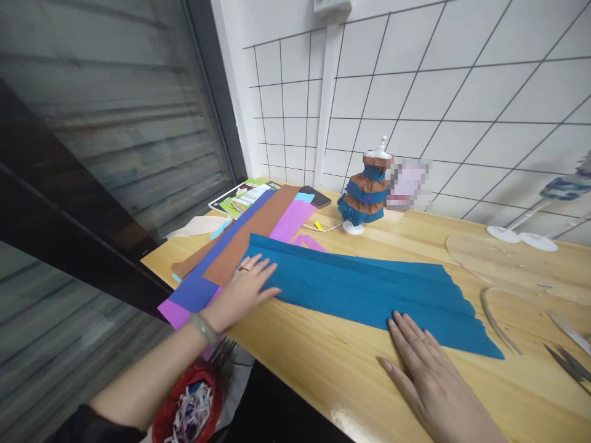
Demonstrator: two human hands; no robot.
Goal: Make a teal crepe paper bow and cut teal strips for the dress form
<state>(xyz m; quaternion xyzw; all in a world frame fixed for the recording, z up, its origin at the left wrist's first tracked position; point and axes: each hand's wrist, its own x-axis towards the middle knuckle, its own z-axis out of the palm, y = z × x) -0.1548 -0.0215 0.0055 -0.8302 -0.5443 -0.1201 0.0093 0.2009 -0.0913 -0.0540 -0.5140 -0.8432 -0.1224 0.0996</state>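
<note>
- Pale wooden table [295, 335], its grain showing, against a white wall [286, 18] with black wire grid.
- Blue paper [355, 286] lies across the table's middle.
- Left hand [247, 283] spread flat on its left end; right hand [425, 363] flat, thumb apart, at its near edge.
- Red bin [216, 403] below, holding paper scraps.

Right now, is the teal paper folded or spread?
Spread: the teal paper stretches across the table, creased, left hand and right hand touching it.
</note>
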